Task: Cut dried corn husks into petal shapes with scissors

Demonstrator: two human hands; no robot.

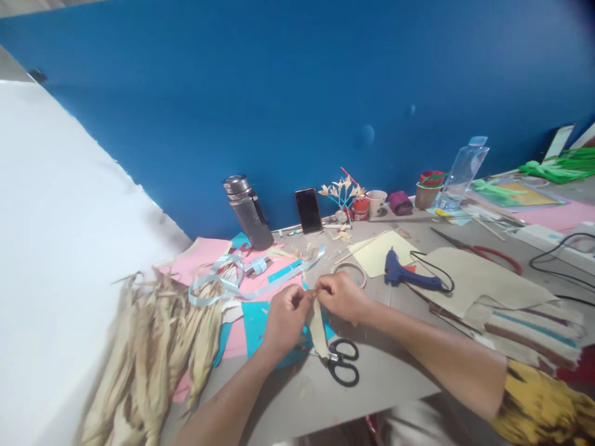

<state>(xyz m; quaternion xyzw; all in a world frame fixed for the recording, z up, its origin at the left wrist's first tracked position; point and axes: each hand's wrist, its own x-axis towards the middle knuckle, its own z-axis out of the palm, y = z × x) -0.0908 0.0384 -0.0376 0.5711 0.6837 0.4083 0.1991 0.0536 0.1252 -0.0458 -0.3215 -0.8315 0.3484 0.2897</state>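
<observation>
My left hand (pixel 287 316) and my right hand (pixel 341 296) meet near the middle of the table, their fingertips pinched together on the upper end of a pale husk strip (pixel 318 331). The strip hangs down between the hands, its lower end beside black-handled scissors (pixel 343 362). Blue paper (pixel 255 325) lies under and left of my left hand. Just behind my right hand is a roll of tape (pixel 357 272). A bundle of dried husks (pixel 149 359) lies at the left.
A glue gun (pixel 409 272) with a black cord and red-handled pliers (pixel 483 249) lie to the right. Along the wall stand a flask (pixel 248 214), a phone (pixel 308 210), husk flowers (pixel 343 191), a paper cup (pixel 376 202) and a clear bottle (pixel 463 174). Light blue ribbon (pixel 232 286) curls over pink paper.
</observation>
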